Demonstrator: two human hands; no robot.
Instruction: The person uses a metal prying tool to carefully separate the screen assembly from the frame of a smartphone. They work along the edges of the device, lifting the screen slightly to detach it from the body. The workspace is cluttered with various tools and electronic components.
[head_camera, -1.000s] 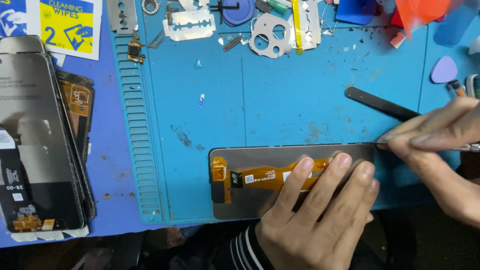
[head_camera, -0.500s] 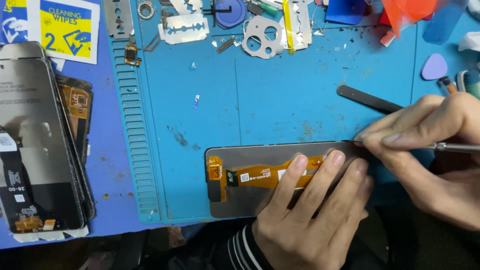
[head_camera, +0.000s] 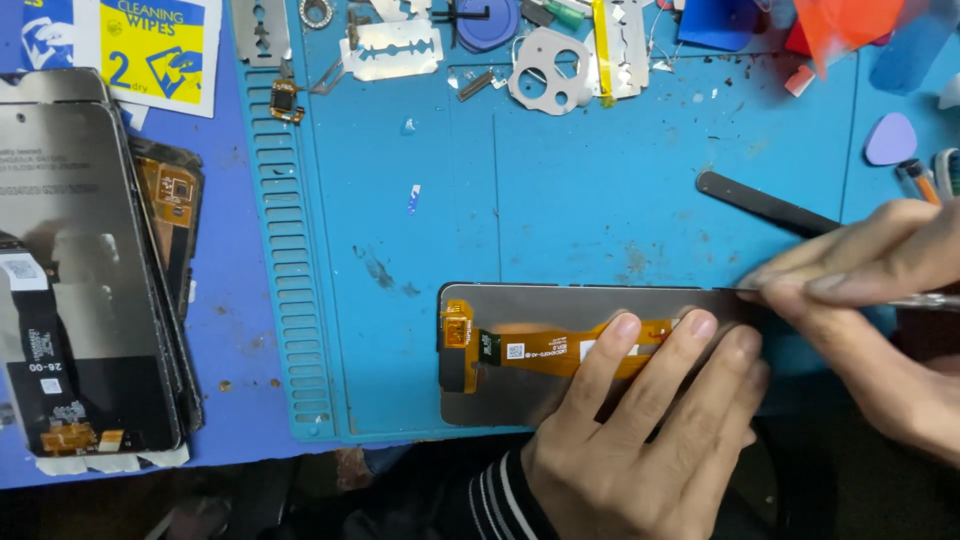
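Flat grey screen panel (head_camera: 560, 305), orange ribbon: left hand (head_camera: 640, 440) fingers spread, right hand (head_camera: 870, 300) pinching thin metal tool (head_camera: 925, 300).

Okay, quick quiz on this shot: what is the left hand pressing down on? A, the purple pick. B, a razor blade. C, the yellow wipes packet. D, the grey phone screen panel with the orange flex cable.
D: the left hand lies flat with its fingers across the grey phone screen panel and its orange flex cable on the blue mat.
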